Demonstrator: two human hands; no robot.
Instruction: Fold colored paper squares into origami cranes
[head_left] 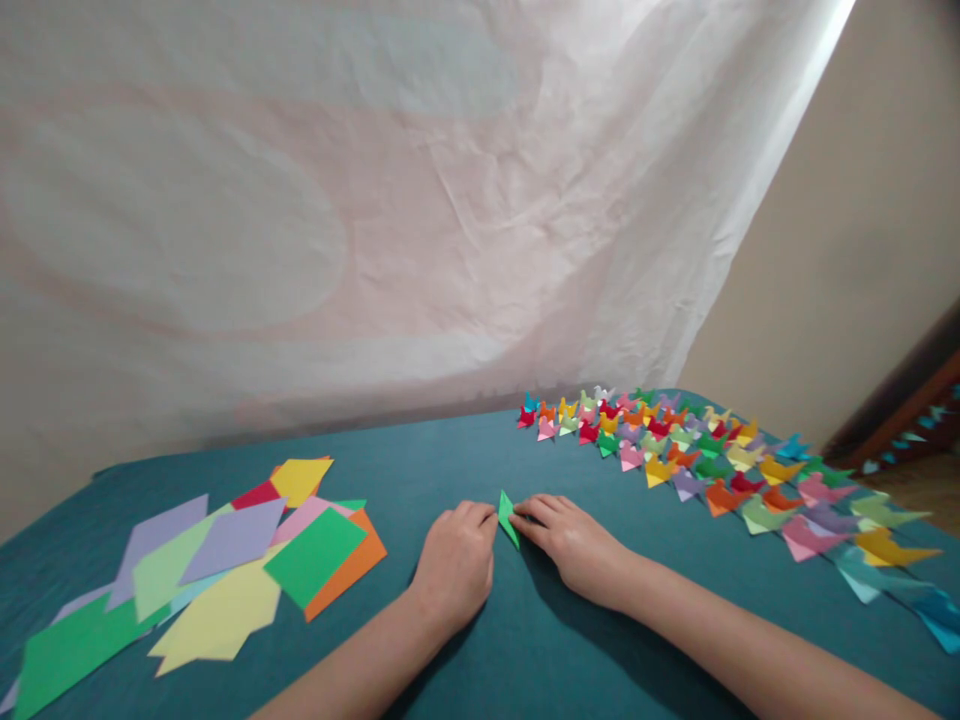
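Grasping the small, narrow green folded paper [505,508] at its right edge with the right hand [570,540], I set the left hand [456,560], fingers curled, at the opposite edge; whether it also grips, I cannot tell. The workpiece is located between both hands on the dark teal table [442,460]. Left: overlapping multicoloured paper sheets [315,555]. Right: rows of multicoloured folded-paper birds [709,468]. Rear: pale, wrinkled hanging fabric [420,220].

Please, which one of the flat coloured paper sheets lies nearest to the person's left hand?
The flat orange paper sheet partly under a bright green one; its corner reaches farthest right among the sheets, towards the left hand.
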